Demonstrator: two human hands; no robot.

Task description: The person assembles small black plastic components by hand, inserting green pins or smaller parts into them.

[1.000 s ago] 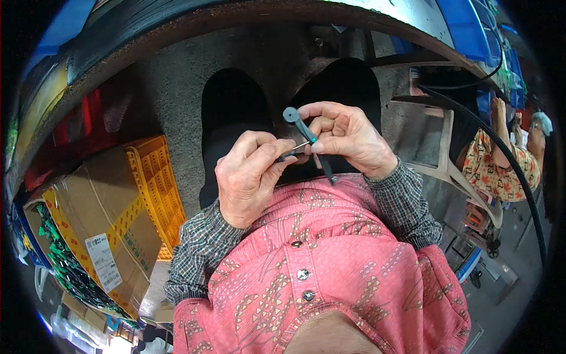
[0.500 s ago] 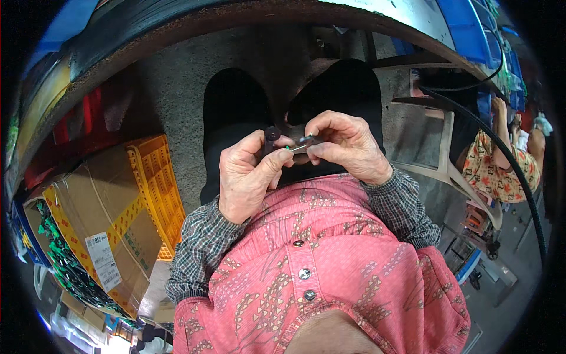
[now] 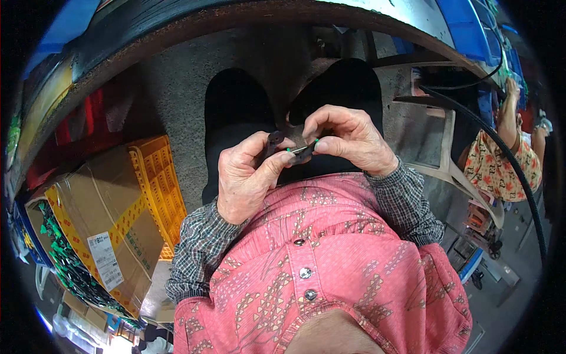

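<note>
Pink patterned shirt (image 3: 330,265), yellow crate (image 3: 156,183)

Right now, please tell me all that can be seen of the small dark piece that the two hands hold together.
The small dark piece is slim and looks like black plastic or rubber, with a rounded end at its left. A thin grey metal part sticks out toward the right. It lies nearly level, in front of the chest, above the dark shoes. The left hand pinches it from below with the thumb, and the right hand grips its right end. Fingers hide most of it.
</note>
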